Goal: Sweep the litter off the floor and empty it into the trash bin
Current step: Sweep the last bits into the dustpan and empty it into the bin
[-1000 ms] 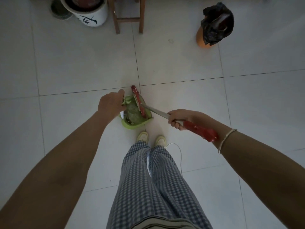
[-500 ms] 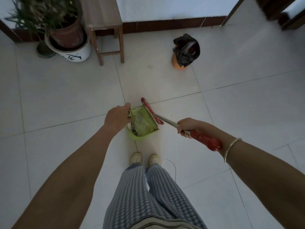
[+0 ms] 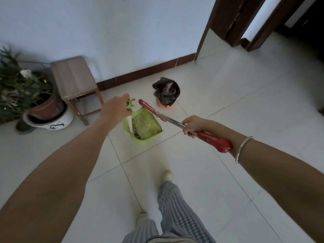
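My left hand [image 3: 116,108] grips the top of the handle of a green dustpan [image 3: 143,127], which hangs above the floor with dirt in its tray. My right hand [image 3: 192,126] grips the metal shaft of a broom with a red grip [image 3: 216,142]; its red head [image 3: 148,106] lies against the dustpan's far edge. An orange trash bin [image 3: 165,95] lined with a black bag stands on the floor just beyond the dustpan, close to the wall.
A wooden stool [image 3: 75,81] stands left of the bin against the wall. A potted plant [image 3: 29,95] in a white pot sits at the far left. A doorway with a dark frame [image 3: 226,23] opens at the upper right. My legs and shoes [image 3: 167,177] are below.
I have walked toward the bin, with one foot stepping forward. The dustpan and broom are carried along and now sit just short of the bin. The view has tilted up.
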Motion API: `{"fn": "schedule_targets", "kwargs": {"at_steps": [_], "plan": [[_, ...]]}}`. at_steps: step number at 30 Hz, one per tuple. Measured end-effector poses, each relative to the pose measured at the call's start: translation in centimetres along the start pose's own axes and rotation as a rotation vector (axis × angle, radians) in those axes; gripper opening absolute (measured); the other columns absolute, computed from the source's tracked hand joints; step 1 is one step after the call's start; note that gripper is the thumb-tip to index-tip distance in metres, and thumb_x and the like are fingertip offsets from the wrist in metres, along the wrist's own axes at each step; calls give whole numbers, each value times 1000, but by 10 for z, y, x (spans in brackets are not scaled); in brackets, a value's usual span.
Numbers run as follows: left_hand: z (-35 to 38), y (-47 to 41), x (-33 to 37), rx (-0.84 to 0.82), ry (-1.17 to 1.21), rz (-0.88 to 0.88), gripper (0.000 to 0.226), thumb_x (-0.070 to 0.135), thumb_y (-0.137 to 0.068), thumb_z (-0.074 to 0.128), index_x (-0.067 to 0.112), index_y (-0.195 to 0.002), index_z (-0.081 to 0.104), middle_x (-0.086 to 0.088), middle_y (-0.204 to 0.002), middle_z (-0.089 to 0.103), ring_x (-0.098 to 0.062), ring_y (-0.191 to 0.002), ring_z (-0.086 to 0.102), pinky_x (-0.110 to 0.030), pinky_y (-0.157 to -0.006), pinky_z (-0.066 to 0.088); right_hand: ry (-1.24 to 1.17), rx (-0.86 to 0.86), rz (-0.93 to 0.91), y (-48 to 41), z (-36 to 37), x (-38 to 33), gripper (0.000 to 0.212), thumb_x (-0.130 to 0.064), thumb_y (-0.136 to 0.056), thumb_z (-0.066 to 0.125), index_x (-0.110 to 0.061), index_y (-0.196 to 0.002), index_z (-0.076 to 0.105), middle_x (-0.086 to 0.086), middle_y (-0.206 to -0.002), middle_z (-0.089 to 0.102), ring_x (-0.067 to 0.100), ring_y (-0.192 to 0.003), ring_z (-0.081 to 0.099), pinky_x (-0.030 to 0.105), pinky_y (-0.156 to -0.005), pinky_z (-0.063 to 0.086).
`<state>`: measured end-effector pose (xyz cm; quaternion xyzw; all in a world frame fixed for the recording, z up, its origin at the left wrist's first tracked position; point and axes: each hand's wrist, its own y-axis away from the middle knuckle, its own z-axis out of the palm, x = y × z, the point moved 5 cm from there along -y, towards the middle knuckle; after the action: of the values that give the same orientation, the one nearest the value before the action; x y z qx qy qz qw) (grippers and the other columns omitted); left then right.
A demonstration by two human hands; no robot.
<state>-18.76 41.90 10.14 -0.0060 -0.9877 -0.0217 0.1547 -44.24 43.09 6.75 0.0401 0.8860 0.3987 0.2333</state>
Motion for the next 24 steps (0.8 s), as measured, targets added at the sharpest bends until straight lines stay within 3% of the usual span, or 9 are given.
{"fn": "schedule_targets", "kwargs": {"at_steps": [3, 6, 8, 12, 15, 18, 22, 24], "plan": [[-28, -52, 16, 52, -13, 7, 34, 16, -79, 63, 3, -108, 51, -25, -94, 63, -41, -89, 60, -39, -67, 46, -16, 28, -37, -16, -50, -12, 54, 3, -76, 52, 13, -129, 46, -4, -26, 50, 4, -21, 45, 12, -34, 39], [-51, -104, 49, 70, -41, 33, 35, 17, -78, 65, 3, -107, 51, -23, -90, 61, -38, -83, 58, -35, -64, 38, -7, 69, -68, -35, -98, -19, 53, 7, -78, 51, 13, -130, 45, -2, -27, 50, 7, -23, 48, 9, -30, 36], [-59, -127, 68, 63, -59, 42, 35, 19, -78, 66, 3, -105, 51, -18, -83, 57, -34, -76, 54, -33, -62, 36, 26, 80, -90, -40, -119, -22, 51, 7, -79, 51, 11, -130, 47, 4, -41, 54, 14, -35, 51, 13, -32, 40], [-83, -194, 100, 111, -125, 78, 30, 17, -79, 65, 3, -103, 52, -17, -83, 59, -34, -74, 55, -34, -64, 37, 126, 145, -114, -60, -182, -23, 49, 3, -79, 49, 5, -128, 51, 7, -55, 52, 17, -45, 49, 24, -48, 44], [-90, -241, 126, 88, -162, 124, 30, 16, -79, 65, 2, -102, 53, -11, -75, 51, -30, -68, 49, -32, -63, 36, 239, 199, -114, -78, -221, -17, 48, -2, -80, 48, -2, -129, 51, 4, -60, 55, 14, -47, 50, 28, -57, 49], [-90, -287, 155, 28, -217, 196, 30, 16, -79, 65, 2, -103, 52, -8, -77, 47, -27, -69, 45, -32, -63, 36, 333, 250, -104, -94, -248, -11, 43, -6, -81, 48, -9, -124, 52, 7, -83, 59, 19, -57, 52, 32, -70, 50], [-76, -340, 191, -57, -334, 307, 30, 17, -80, 63, 4, -104, 53, -12, -83, 55, -26, -69, 46, -31, -63, 37, 489, 279, -57, -120, -269, -2, 18, -6, -81, 44, -15, -96, 47, 2, -80, 49, 24, -73, 50, 22, -50, 32], [-68, -362, 208, -90, -378, 373, 29, 17, -80, 63, 4, -103, 53, -8, -78, 48, -25, -69, 46, -30, -61, 36, 505, 275, -28, -132, -275, 1, 18, -5, -81, 43, -16, -95, 45, 3, -87, 48, 23, -78, 49, 22, -48, 26]]}}
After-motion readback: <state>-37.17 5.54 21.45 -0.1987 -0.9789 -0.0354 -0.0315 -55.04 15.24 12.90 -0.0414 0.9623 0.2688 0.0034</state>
